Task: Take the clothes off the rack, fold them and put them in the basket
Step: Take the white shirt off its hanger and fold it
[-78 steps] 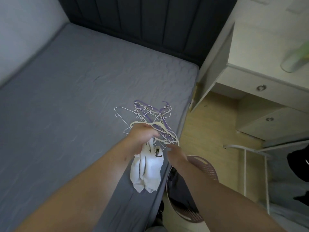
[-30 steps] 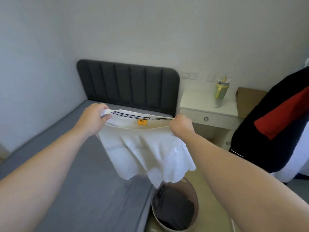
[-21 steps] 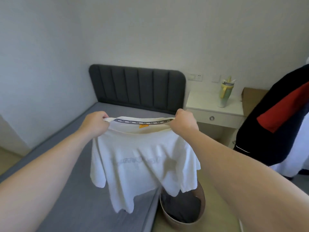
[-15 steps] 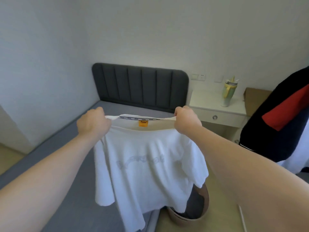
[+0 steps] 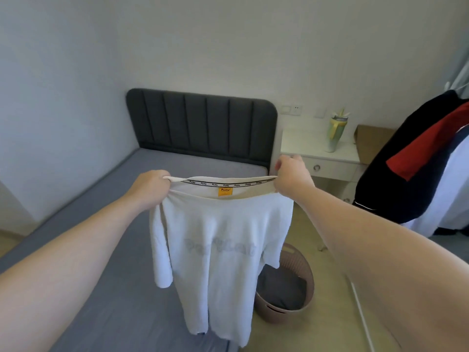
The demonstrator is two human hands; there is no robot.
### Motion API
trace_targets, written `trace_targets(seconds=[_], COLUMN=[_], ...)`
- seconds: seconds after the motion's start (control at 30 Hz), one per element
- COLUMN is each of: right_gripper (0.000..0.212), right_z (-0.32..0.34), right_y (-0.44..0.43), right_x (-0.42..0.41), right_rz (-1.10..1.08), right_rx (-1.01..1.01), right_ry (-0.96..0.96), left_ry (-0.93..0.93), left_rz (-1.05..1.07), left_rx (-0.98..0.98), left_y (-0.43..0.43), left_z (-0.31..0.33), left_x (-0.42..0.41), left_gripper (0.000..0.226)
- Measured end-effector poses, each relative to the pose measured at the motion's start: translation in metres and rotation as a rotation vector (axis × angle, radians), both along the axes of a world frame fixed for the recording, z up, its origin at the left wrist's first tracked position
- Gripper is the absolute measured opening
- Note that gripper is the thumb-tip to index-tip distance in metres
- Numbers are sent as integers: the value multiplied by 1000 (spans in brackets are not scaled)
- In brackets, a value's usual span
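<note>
**White T-shirt held up by the collar over the bed edge**

Two bare forearms reach forward from the bottom corners of the view. The left hand [image 5: 149, 189] is closed in a fist around the left end of the neckline of a white short-sleeved cotton T-shirt [image 5: 220, 250]. The right hand [image 5: 291, 177] pinches the right end of the same neckline with curled fingers. Between the two hands the collar is stretched into a nearly straight line, showing a black-and-white printed neck tape and a small orange label at its middle. The shirt hangs free below the hands, with a faint grey print across its chest area and one sleeve drooping on the left side. Its lower hem dangles over the near edge of the grey mattress bed [image 5: 96, 250].

Just right of the hanging shirt, on the pale wooden floor, stands a round pinkish-brown plastic laundry basket [image 5: 279, 315], partly hidden by the fabric. A dark grey folded garment [image 5: 281, 288] lies inside it.

Further back, a dark grey padded headboard [image 5: 200, 123] stands against the light wall. Beside it is a white bedside cabinet [image 5: 330, 158] carrying a green and yellow tumbler [image 5: 335, 135] and a brown cardboard box [image 5: 370, 143]. At the right edge hang dark navy clothes with a red panel [image 5: 406, 168].
</note>
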State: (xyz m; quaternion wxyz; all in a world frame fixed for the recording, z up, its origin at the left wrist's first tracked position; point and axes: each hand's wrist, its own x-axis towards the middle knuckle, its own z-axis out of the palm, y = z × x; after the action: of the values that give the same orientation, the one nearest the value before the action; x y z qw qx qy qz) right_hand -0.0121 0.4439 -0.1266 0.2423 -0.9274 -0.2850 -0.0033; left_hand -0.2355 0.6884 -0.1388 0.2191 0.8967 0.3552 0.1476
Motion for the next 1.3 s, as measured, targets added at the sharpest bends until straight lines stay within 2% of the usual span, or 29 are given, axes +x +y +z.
trace_targets(seconds=[0.1,0.27,0.37,0.43,0.57,0.7,0.77,0.83,0.97,1.03,1.1,1.17,1.3], right_gripper=[30,25,29,31,24,30,27,27,32,46,48,39,46], right_z=[10,16,9,4,-2,0,-2,-3,-11,-18,-27,-36,-57], right_y=[1,3,2,0,-12,-13,-16,-25,-35,-36,-33,-28,-9], right_x=[-10,-29,-39,-42,-48,-58,-62,-65,-64,-61,-59,-59,-63], right_rz=[-83,-259,-240,-191,-62,59,108,167,195,202,264,347,431], right_rx=[168,584,658,564,180,-197,-257,-269,-211,-254,-379,-500,-638], right_ry=[4,425,546,508,311,336,492,723,1177,1364,1467,1484,1440], left_ry=[-127,-126,-102,-36,160,259,290,295,251,371,504,626,815], left_rz=[35,41,24,-3,-58,-80,-86,-116,-270,-344,-361,-387,-378], left_rx=[78,140,95,83,101,49,0,-141,-828,-919,-967,-1038,-1043], left_y=[3,10,9,6,6,8,12,18,21,29,41,54,72], left_z=[11,16,15,13,-1,-16,-20,-21,-15,-16,-24,-35,-55], left_x=[-3,-18,-31,-38,-57,-74,-83,-96,-125,-132,-136,-140,-135], left_gripper=[23,23,29,31,27,22,26,42,85,80,61,63,69])
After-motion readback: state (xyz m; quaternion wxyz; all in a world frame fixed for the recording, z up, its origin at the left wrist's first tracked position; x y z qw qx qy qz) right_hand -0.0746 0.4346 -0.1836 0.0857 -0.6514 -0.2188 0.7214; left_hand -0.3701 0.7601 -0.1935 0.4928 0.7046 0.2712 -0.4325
